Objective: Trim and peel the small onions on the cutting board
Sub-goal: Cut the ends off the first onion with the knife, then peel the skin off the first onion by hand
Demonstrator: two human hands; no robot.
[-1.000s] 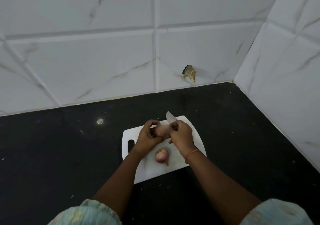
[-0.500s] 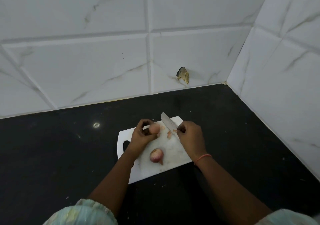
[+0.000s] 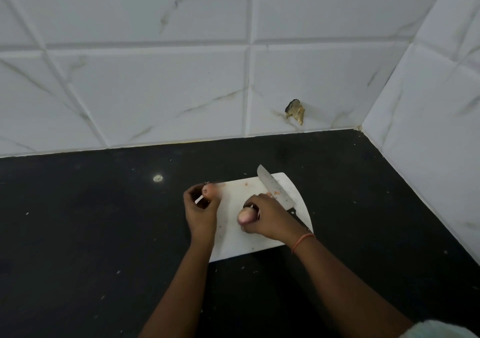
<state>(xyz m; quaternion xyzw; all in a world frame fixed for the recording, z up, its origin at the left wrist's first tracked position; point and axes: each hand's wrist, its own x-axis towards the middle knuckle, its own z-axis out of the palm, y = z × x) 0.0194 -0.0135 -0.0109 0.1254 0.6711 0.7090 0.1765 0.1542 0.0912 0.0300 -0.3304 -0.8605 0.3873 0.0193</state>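
The counter [image 3: 78,233] is black with pale specks; the board [image 3: 239,244] white, flecked orange-pink near its far edge; the onion [image 3: 244,216] pale pink; the knife [image 3: 276,191] has a grey dotted blade and black handle; the tiles [image 3: 145,88] are white, grey-veined; the wristband [image 3: 302,240] orange.

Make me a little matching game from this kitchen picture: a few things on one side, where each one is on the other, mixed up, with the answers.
Things:
1. knife
2. onion still in its skin
3. trimmed onion
4. cutting board

Places:
A. gripped in the left hand
B. flat on the black counter
C. lying on the board, no hand on it
D. under the fingers of the right hand

Pairs: 1-C, 2-D, 3-A, 4-B
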